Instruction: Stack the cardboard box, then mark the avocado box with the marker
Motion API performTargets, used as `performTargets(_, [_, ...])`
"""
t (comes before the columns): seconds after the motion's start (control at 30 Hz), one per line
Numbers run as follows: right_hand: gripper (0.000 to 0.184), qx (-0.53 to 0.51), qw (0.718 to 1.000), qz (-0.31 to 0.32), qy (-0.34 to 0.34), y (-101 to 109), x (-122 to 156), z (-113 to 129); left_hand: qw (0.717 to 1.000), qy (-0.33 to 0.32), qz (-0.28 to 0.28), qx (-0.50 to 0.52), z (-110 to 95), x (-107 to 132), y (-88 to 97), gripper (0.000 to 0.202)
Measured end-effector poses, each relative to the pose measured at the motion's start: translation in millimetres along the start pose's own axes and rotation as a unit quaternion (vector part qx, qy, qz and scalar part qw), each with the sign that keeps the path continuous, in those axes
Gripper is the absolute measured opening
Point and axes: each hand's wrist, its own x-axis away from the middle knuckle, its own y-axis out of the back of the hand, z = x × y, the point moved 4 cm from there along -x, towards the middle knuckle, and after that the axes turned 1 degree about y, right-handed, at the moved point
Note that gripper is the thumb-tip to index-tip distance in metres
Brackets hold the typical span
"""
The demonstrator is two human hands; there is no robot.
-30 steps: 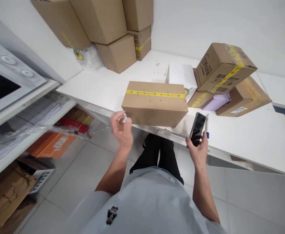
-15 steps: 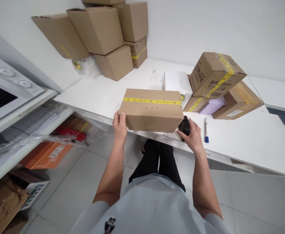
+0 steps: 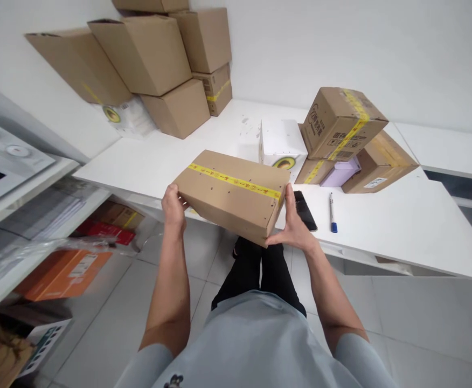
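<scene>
A brown cardboard box (image 3: pixel 230 202), sealed with yellow printed tape, is held between my two hands at the front edge of the white table (image 3: pixel 381 226). My left hand (image 3: pixel 174 207) grips its left end, with some fingers hidden underneath. Against its right end presses my right hand (image 3: pixel 295 226), thumb at the lower corner and fingers along the side. The box slants, its right end nearer to me. Just beyond my right hand a black phone (image 3: pixel 305 210) lies flat on the table. A marker (image 3: pixel 332 213) with a blue cap lies farther right.
Behind the held box stand a white box (image 3: pixel 284 141) with an avocado picture, a taped carton (image 3: pixel 337 121) on a smaller one, and a purple box (image 3: pixel 341 171). Brown cartons (image 3: pixel 151 54) are stacked at the back left. A microwave (image 3: pixel 9 161) sits on the left shelf.
My right hand has left the phone and taken hold of the box's right end. The box has turned, its right end swinging toward me. The camera view has shifted slightly right.
</scene>
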Motion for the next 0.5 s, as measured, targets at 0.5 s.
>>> performTargets(0.5, [0.154, -0.125, 0.964, -0.182, -0.149, 63.8, 99.8, 0.4, 0.976, -0.065, 0.207, 0.023, -42.2, 80.8, -21.6, 0.070])
